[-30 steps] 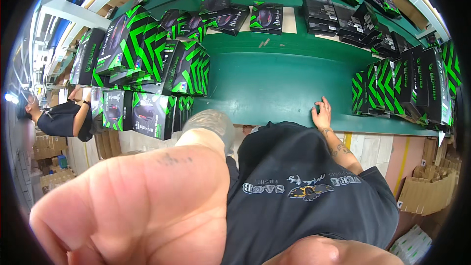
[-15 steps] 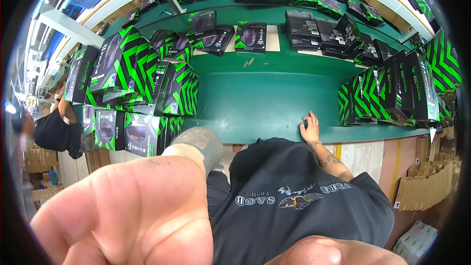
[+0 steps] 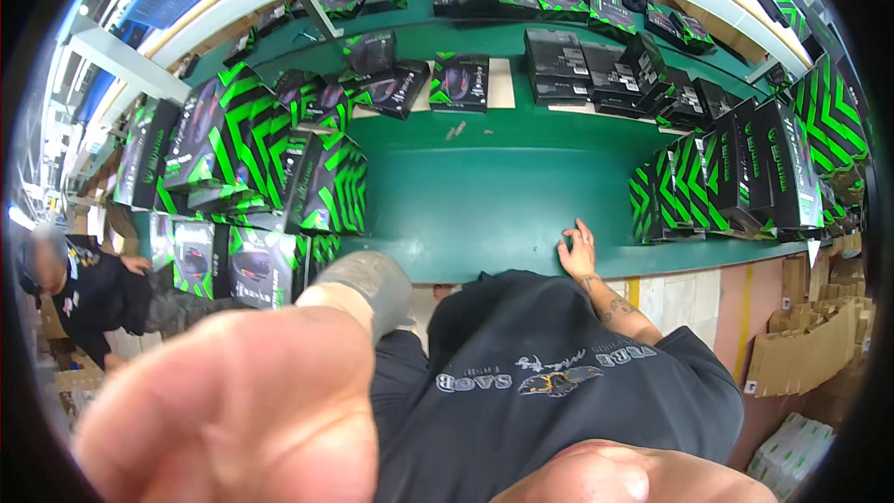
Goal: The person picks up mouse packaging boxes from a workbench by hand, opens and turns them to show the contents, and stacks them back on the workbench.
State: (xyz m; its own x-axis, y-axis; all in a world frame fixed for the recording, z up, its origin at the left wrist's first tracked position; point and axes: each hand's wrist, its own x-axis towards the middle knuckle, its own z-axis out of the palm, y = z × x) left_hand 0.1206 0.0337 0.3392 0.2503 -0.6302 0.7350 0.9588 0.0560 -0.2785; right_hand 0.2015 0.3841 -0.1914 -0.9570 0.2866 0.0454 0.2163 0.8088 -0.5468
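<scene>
Looming large at the lower left of the frame, the bare left hand (image 3: 237,401) is held up close to the camera, palm shown; its fingers are blurred and cut off, so whether they are spread or pressed together cannot be told. Over at centre right, the bare right hand (image 3: 579,250) is rested on the smooth dark-green tabletop (image 3: 456,200), fingers loosely spread. Near it, at right, black cardboard boxes with green chevron stripes (image 3: 731,172) are lined up in an upright row, while a pile of black-and-green cardboard boxes (image 3: 237,144) is seen stacked at left, beyond the raised palm.
</scene>
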